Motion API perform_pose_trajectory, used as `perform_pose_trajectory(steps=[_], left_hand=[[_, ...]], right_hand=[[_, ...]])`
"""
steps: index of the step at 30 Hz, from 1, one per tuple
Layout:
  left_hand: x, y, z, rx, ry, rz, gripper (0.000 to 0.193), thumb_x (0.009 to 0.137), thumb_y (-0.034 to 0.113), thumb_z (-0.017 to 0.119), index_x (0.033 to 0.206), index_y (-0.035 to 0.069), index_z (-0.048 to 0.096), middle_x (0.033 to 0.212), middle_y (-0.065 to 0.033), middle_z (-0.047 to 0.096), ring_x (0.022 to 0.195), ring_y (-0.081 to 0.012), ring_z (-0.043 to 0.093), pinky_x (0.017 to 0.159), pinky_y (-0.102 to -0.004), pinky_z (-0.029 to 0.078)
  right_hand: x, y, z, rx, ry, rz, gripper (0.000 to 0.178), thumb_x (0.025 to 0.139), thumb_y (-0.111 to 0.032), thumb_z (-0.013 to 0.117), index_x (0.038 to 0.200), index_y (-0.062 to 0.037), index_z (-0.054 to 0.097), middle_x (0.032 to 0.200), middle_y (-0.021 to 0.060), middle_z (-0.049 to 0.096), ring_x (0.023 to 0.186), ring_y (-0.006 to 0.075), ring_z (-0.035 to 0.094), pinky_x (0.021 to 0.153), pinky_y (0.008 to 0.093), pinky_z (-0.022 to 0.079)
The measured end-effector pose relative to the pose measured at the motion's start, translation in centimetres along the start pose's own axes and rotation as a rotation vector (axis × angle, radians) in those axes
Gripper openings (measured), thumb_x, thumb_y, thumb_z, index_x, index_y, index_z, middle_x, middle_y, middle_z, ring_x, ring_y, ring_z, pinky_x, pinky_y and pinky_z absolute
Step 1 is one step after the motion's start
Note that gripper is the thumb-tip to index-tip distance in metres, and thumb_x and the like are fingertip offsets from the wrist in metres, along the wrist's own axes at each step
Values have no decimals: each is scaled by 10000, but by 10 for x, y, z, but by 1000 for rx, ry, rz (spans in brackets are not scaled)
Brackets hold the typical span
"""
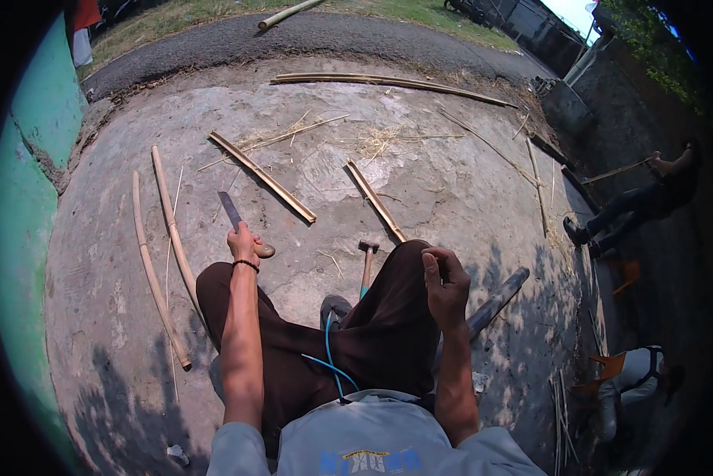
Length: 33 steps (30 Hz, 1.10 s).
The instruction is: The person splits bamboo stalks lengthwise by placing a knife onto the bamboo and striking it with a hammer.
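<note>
My left hand (245, 242), with a beaded bracelet at its wrist, is closed round a machete (230, 211) near where blade and handle meet. The blade points forward and left, and the end of its wooden handle sticks out to the right. Above my right knee hangs my right hand (447, 284), its fingers loosely bent, the thumb apart, and nothing seen in it. On the ground between my knees is a hammer (368, 247) with a wooden handle, partly hidden by my leg. Ahead lie two split bamboo lengths, one (263, 177) left of centre and one (375, 200) reaching my right knee.
Two bamboo poles (157, 266) lie at my left. A dark pole (498, 301) lies by my right thigh. Long bamboo strips (388, 80) rest near the road (237, 62). A green wall (35, 198) stands left. Two people (638, 194) are at the right among bamboo pieces.
</note>
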<state>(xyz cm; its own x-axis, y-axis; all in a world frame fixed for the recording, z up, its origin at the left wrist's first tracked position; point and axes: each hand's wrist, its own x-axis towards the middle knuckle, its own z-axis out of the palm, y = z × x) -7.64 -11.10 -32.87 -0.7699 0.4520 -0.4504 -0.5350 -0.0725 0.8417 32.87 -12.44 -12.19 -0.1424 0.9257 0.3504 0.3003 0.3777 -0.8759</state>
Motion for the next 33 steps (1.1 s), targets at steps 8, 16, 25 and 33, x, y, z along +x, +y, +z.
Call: perform_pose_trajectory(steps=[8,16,25,33], left_hand=[[-16,1,24,-98,-114,46,383,957,240,529,1231,-5,422,819,-56,452,527,-143,494,451,-305,402],[8,-4,16,-17,-126,45,202,968,243,487,999,46,458,707,-27,427,525,-128,469,443,-275,390],[14,-8,19,62,-147,81,211,985,266,488,908,77,434,664,-11,417,522,-126,466,454,-278,390],[2,0,0,142,-122,78,303,991,350,466,1053,53,471,681,-29,401,501,-161,471,426,-312,395]], right_hand=[[-39,-32,-76,-182,125,27,130,987,-141,641,1052,-36,680,710,-7,615,629,45,541,575,223,429],[-80,6,-36,-380,-201,193,287,938,-280,713,1109,-58,650,768,117,657,679,245,648,637,391,501],[-99,47,-27,-155,-504,102,324,971,-131,546,1288,-86,498,976,162,643,884,339,632,816,461,482],[-143,8,-81,-96,-861,332,302,1002,-174,525,1293,-93,522,968,147,665,899,318,673,806,429,512]])
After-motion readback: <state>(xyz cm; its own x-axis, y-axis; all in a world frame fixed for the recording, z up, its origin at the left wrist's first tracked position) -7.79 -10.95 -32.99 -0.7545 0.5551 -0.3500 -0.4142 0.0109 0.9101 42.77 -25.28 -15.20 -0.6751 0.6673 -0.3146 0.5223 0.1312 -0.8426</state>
